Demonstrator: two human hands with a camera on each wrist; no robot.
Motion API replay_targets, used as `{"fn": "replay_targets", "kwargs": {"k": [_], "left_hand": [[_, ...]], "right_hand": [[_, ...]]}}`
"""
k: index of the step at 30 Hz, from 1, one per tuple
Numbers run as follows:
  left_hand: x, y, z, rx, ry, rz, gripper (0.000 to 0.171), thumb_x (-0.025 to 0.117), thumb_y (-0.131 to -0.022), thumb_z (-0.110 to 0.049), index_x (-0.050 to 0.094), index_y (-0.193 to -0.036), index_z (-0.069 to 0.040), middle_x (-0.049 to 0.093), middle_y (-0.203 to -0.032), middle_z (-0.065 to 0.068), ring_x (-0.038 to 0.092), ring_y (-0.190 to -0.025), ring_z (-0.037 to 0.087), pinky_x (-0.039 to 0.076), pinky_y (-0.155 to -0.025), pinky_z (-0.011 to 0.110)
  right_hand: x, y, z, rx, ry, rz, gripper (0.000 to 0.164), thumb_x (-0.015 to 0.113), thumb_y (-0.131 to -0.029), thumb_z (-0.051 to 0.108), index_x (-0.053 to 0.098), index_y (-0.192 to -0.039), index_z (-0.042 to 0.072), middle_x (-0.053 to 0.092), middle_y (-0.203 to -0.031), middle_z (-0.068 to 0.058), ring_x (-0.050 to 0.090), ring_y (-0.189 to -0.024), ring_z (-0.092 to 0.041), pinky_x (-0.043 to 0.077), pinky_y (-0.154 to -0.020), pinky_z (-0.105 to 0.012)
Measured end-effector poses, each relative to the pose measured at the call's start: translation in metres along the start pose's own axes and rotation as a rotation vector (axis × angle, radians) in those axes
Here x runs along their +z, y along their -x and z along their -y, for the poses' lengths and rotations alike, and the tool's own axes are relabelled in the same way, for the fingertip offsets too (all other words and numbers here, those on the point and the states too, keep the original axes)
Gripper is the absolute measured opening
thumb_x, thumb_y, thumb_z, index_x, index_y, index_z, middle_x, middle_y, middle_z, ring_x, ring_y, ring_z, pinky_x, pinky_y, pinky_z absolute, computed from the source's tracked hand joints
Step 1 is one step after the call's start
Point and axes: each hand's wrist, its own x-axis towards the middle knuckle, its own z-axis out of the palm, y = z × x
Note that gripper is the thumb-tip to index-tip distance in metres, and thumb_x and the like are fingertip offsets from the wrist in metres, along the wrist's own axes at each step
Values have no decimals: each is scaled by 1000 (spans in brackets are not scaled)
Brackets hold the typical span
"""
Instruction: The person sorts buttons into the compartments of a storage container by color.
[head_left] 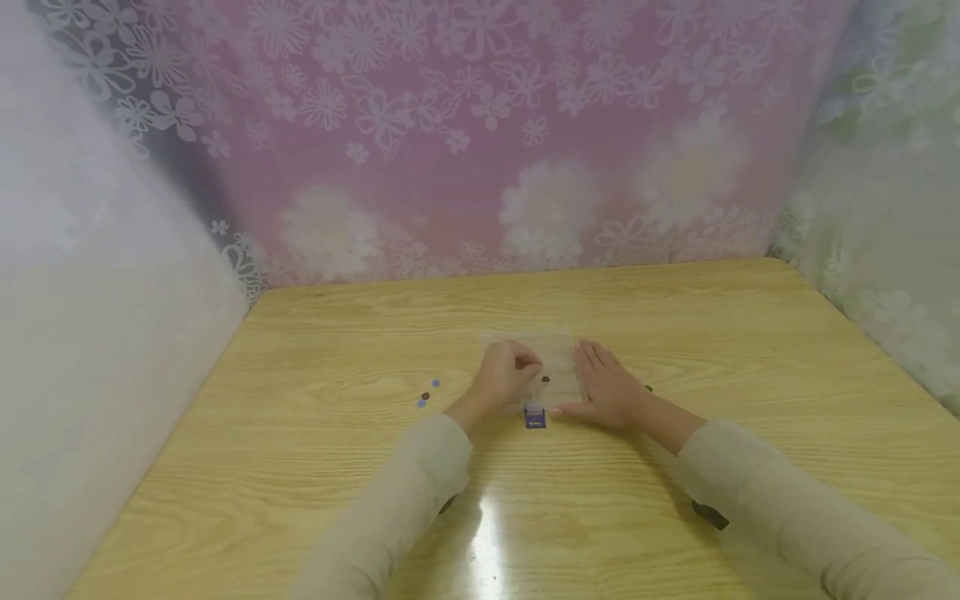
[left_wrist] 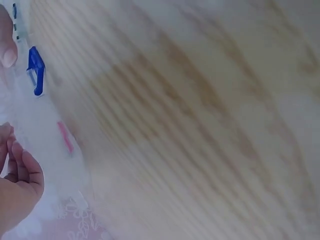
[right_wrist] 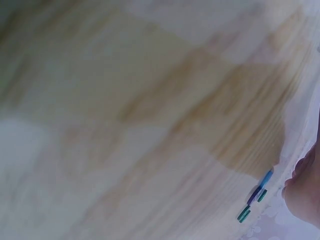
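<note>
A clear, flat plastic case (head_left: pixel 558 346) lies mid-table in the head view, with a blue latch (head_left: pixel 535 418) bearing pale lettering at its near edge. My left hand (head_left: pixel 504 371) is over its left part, thumb and fingers brought together. Whether anything small is between those fingertips is hidden. Just below them is a small dark disc (head_left: pixel 545 379), within the case's outline. Along the case's right edge rests my right hand (head_left: pixel 611 390), fingers straight, thumb towards the latch. In the left wrist view the left hand (left_wrist: pixel 20 185) is near a pink strip (left_wrist: pixel 65 137).
Left of the case lie two blue discs (head_left: pixel 436 382) and a dark disc (head_left: pixel 426 396). Another dark disc (head_left: pixel 648 387) shows behind the right hand. In the right wrist view, blue, purple and green pieces (right_wrist: pixel 244 214) lie near that hand. Flowered cloth (head_left: pixel 450 167) hangs behind the table.
</note>
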Motion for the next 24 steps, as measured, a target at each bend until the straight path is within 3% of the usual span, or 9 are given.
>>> {"fn": "replay_targets", "kwargs": {"k": [5,16,24], "left_hand": [[-4,1,5,36,31,-26,13,62,-88,-10,70,-94,-2,70,-98,11,62,-91,20,51,-79,23],[-15,10,15,50,58,-43,12,62,-87,-9,70,-92,-1,70,-97,12,62,-87,21,50,-76,22],[-24,18,19,10,57,-32,12,62,-88,-11,70,-93,-2,70,-95,10,61,-85,18,50,-75,23]], "right_hand": [[0,0,0,1,-7,-4,105,52,-83,63,12,-141,-15,11,-149,-35,11,-139,-46,14,-114,-54],[-1,0,2,15,-16,12,107,52,-82,64,11,-141,-15,9,-149,-33,10,-140,-45,12,-115,-53],[-2,1,3,8,-13,-1,105,51,-83,64,14,-141,-15,12,-149,-34,11,-139,-46,13,-114,-54]]}}
